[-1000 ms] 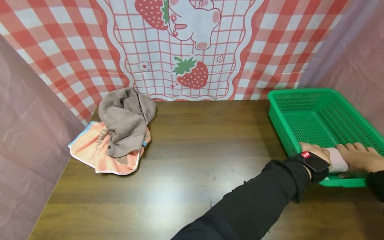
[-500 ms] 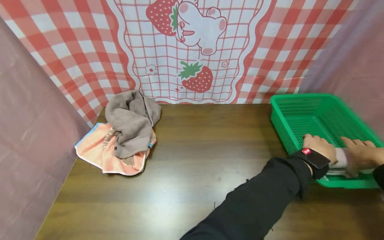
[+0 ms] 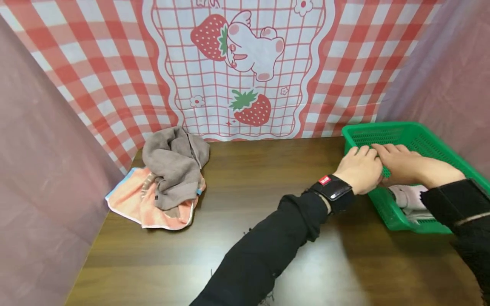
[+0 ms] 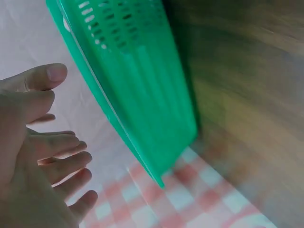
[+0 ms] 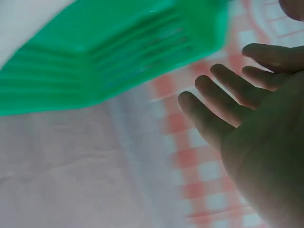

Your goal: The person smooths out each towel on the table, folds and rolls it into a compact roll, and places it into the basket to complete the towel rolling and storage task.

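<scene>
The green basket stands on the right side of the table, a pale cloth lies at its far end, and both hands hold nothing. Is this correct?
Not quite: the head view shows the pale cloth at the near end of the green basket. Otherwise right: the basket stands on the right side of the table, and the left hand and right hand hold nothing.

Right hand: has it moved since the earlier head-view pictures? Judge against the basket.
Yes: against the green basket, the right hand has moved left and farther back, off the folded cloth.
</scene>
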A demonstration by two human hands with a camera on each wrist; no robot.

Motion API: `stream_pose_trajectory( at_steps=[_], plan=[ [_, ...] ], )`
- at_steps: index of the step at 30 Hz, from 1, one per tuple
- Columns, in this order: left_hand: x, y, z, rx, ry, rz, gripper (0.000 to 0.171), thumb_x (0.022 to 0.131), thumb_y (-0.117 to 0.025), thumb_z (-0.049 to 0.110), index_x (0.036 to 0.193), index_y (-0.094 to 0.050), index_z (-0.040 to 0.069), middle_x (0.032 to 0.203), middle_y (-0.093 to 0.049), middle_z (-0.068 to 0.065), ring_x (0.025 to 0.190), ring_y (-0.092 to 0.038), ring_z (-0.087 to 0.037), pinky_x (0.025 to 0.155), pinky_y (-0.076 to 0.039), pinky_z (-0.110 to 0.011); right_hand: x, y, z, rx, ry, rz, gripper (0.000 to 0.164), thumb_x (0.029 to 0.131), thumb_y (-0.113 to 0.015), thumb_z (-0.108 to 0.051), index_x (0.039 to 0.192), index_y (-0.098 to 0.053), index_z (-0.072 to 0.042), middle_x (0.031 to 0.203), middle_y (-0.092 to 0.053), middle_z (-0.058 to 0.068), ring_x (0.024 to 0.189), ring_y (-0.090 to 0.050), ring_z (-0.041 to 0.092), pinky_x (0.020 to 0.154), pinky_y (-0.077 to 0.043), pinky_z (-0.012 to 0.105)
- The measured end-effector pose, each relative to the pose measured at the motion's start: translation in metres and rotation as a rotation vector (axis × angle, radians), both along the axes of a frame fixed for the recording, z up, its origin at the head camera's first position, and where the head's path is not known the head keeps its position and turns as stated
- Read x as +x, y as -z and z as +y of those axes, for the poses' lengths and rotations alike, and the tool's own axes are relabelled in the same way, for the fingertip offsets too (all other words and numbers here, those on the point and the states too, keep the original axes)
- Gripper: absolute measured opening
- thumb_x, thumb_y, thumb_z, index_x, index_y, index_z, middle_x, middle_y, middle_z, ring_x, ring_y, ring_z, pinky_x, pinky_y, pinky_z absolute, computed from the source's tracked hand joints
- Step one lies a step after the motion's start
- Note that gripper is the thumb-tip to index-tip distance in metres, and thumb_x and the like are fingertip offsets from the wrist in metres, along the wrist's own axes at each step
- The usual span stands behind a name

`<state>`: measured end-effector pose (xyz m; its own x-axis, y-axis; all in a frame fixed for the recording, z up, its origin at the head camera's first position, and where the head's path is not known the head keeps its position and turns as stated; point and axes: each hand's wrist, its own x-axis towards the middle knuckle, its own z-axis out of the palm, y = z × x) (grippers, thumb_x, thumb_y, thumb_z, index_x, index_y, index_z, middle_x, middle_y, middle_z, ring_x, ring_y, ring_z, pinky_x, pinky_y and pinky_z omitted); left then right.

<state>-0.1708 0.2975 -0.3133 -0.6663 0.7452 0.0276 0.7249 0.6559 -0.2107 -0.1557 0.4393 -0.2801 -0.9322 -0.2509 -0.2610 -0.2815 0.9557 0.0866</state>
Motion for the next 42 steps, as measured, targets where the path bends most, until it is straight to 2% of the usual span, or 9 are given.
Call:
stream_pose_trajectory(
  at_steps=[7,13,17,21,24,26,29,35,42],
  plan=[
    [-0.013,0.008,-0.057,0.045,-0.045,0.066,0.048,0.104,-0.038,0.045,0.146,-0.046,0.024,0.147,-0.042,0.007,0.139,-0.031,-0.010,0.113,-0.026,-0.026,-0.015,0.000,-0.065,-0.016,-0.052,0.065,0.092,0.079,-0.079,-0.022,0.141,-0.026,0.021,0.139,-0.036,0.043,0.125,-0.035,0.062,0.098,-0.037,0.071],
    [-0.024,0.024,-0.098,0.058,-0.089,0.022,0.052,0.103,-0.040,0.046,0.148,-0.045,0.021,0.149,-0.041,0.004,0.139,-0.033,-0.013,0.114,-0.027,-0.028,-0.019,0.015,-0.103,-0.098,-0.102,0.040,0.087,0.083,-0.075,-0.019,0.142,-0.026,0.021,0.142,-0.036,0.041,0.129,-0.035,0.059,0.103,-0.036,0.067],
    [-0.032,0.044,-0.125,0.057,-0.141,-0.068,0.055,0.102,-0.043,0.050,0.149,-0.043,0.022,0.149,-0.042,0.001,0.142,-0.032,-0.016,0.116,-0.026,-0.031,-0.023,0.040,-0.124,-0.148,-0.092,-0.022,0.086,0.086,-0.074,-0.029,0.142,-0.029,0.019,0.140,-0.039,0.040,0.130,-0.037,0.057,0.103,-0.038,0.065],
    [-0.035,0.069,-0.165,0.028,-0.249,-0.205,0.063,0.102,-0.044,0.052,0.155,-0.034,0.020,0.155,-0.037,-0.004,0.146,-0.028,-0.022,0.120,-0.024,-0.038,-0.028,0.077,-0.146,-0.292,-0.075,-0.200,0.089,0.093,-0.065,-0.045,0.144,-0.029,0.018,0.144,-0.035,0.042,0.135,-0.032,0.058,0.108,-0.032,0.065],
    [-0.034,0.087,-0.196,0.002,-0.343,-0.339,0.069,0.101,-0.045,0.054,0.158,-0.027,0.019,0.161,-0.028,-0.008,0.150,-0.023,-0.026,0.121,-0.020,-0.044,-0.029,0.105,-0.163,-0.353,-0.055,-0.310,0.092,0.095,-0.059,-0.053,0.149,-0.025,0.014,0.153,-0.023,0.040,0.142,-0.021,0.056,0.113,-0.024,0.065],
    [-0.034,0.097,-0.215,0.008,-0.389,-0.417,0.072,0.101,-0.044,0.055,0.159,-0.022,0.020,0.165,-0.021,-0.008,0.152,-0.017,-0.028,0.121,-0.019,-0.050,-0.029,0.119,-0.172,-0.361,-0.057,-0.324,0.095,0.094,-0.058,-0.056,0.152,-0.022,0.011,0.158,-0.015,0.035,0.146,-0.014,0.052,0.115,-0.020,0.064],
    [-0.035,0.108,-0.234,0.035,-0.419,-0.490,0.074,0.100,-0.043,0.056,0.160,-0.018,0.022,0.167,-0.013,-0.004,0.154,-0.011,-0.026,0.120,-0.017,-0.056,-0.031,0.132,-0.183,-0.412,-0.116,-0.299,0.094,0.094,-0.060,-0.053,0.154,-0.020,0.007,0.161,-0.009,0.031,0.149,-0.006,0.047,0.118,-0.014,0.062],
    [-0.043,0.109,-0.251,0.057,-0.393,-0.493,0.075,0.099,-0.045,0.057,0.160,-0.020,0.020,0.167,-0.013,-0.002,0.154,-0.011,-0.021,0.121,-0.018,-0.052,-0.040,0.142,-0.201,-0.495,-0.241,-0.240,0.093,0.096,-0.058,-0.050,0.153,-0.017,0.010,0.160,-0.009,0.032,0.149,-0.005,0.047,0.118,-0.010,0.062],
    [-0.044,0.107,-0.263,0.034,-0.372,-0.439,0.069,0.100,-0.052,0.050,0.156,-0.033,0.015,0.163,-0.027,-0.005,0.150,-0.026,-0.022,0.118,-0.028,-0.045,-0.045,0.150,-0.215,-0.494,-0.253,-0.237,0.096,0.095,-0.060,-0.051,0.154,-0.015,0.010,0.161,-0.007,0.031,0.150,-0.004,0.044,0.120,-0.010,0.058]
  ],
)
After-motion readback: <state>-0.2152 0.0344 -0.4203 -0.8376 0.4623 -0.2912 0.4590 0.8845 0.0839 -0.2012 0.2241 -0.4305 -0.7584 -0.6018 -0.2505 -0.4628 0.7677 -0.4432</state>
